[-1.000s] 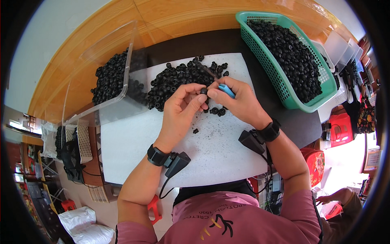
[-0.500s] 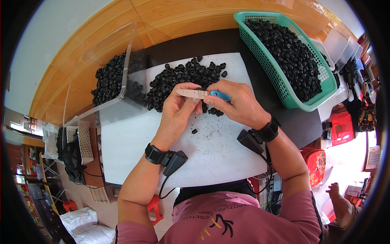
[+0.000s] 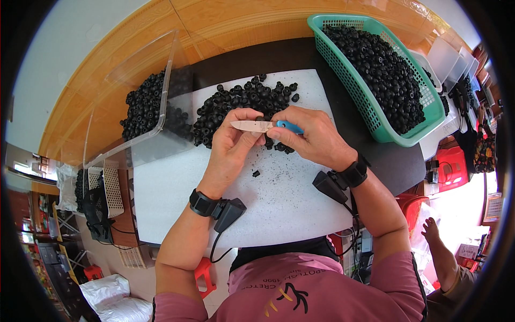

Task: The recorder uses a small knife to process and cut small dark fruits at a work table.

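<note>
My right hand is closed round the blue handle of a small knife. The pale blade points left, across the fingers of my left hand. Those fingers are pinched on a small black rubber-like part, mostly hidden behind the blade and fingertips. Just beyond both hands lies a loose pile of similar black parts. One small black piece sits apart on the white sheet, among scattered dark crumbs.
At the left stands a clear plastic bin partly filled with black parts. A green basket, heaped with more, rests at the far right of the dark table. Another person's hand shows at the lower right.
The knife and my hands have shifted very slightly left, with both grips kept. At the lower right, the other person's hand has risen and moved left.
</note>
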Tool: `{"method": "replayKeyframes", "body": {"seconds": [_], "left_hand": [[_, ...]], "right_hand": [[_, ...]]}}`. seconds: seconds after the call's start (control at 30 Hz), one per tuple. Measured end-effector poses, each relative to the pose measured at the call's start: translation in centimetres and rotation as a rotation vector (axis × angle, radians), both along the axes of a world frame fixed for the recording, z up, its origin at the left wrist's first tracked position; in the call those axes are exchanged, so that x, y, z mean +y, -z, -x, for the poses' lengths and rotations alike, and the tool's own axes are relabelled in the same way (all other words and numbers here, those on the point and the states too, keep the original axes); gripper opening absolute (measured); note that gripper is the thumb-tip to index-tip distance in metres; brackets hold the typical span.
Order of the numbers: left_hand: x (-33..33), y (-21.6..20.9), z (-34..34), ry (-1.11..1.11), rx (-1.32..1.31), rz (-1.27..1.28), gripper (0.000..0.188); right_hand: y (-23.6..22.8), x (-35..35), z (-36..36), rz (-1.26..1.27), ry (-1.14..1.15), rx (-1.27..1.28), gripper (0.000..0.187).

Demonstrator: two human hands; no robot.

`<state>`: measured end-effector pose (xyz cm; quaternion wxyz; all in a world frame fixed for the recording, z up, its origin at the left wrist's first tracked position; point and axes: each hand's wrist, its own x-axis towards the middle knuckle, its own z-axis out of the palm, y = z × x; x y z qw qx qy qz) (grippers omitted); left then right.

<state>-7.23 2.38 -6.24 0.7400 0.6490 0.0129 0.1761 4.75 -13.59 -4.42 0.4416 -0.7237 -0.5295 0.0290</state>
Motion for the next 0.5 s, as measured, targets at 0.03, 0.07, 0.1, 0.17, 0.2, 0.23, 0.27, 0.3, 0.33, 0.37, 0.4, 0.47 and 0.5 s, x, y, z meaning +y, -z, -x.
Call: {"method": "replayKeyframes", "body": {"seconds": [0.03,0.07,0.1,0.17,0.2,0.23,0.27,0.3,0.33,0.37,0.4,0.47,0.5], "left_hand": [[0.0,-0.1,0.0,0.001,0.000,0.000,0.025],[0.1,-0.2,0.1,0.012,0.001,-0.001,0.024],[0.1,-0.4,0.1,0.023,0.002,-0.002,0.023],[0.2,-0.5,0.2,0.057,-0.024,0.040,0.024],[0.2,-0.5,0.2,0.090,-0.047,0.083,0.024],[0.1,-0.6,0.2,0.093,-0.047,0.083,0.024],[-0.1,-0.8,0.2,0.089,-0.033,0.097,0.024],[-0.4,-1.0,0.2,0.080,-0.023,0.111,0.025],[-0.6,-1.0,0.0,0.075,-0.009,0.118,0.023],[-0.5,-0.9,-0.2,0.072,-0.012,0.118,0.023],[-0.2,-0.5,-0.3,0.059,0.001,0.080,0.023],[0.2,-0.6,0.1,0.040,0.040,0.050,0.021],[0.1,-0.3,0.0,0.027,0.039,0.046,0.021]], "right_hand": [[-0.1,0.0,0.0,0.003,-0.012,0.012,0.026],[-0.1,-0.1,0.0,0.002,-0.011,0.012,0.026],[-0.2,-0.1,0.0,0.002,-0.010,0.026,0.026],[0.0,-0.1,-0.4,0.002,-0.007,0.039,0.026],[0.4,0.1,-1.0,-0.003,0.142,0.043,0.023],[0.5,0.3,-1.4,-0.009,0.292,0.046,0.021],[0.1,-0.2,-1.9,0.061,0.332,0.213,0.019],[0.1,-0.1,-1.8,0.061,0.330,0.210,0.019],[0.2,0.1,-1.5,-0.102,0.266,0.315,0.023],[0.3,0.3,-1.2,-0.264,0.198,0.419,0.026],[-0.1,0.1,-0.7,-0.139,0.165,0.430,0.027],[-1.1,0.3,0.4,-0.075,0.100,0.459,0.027],[-1.3,0.5,0.8,-0.011,0.040,0.482,0.027]]}}
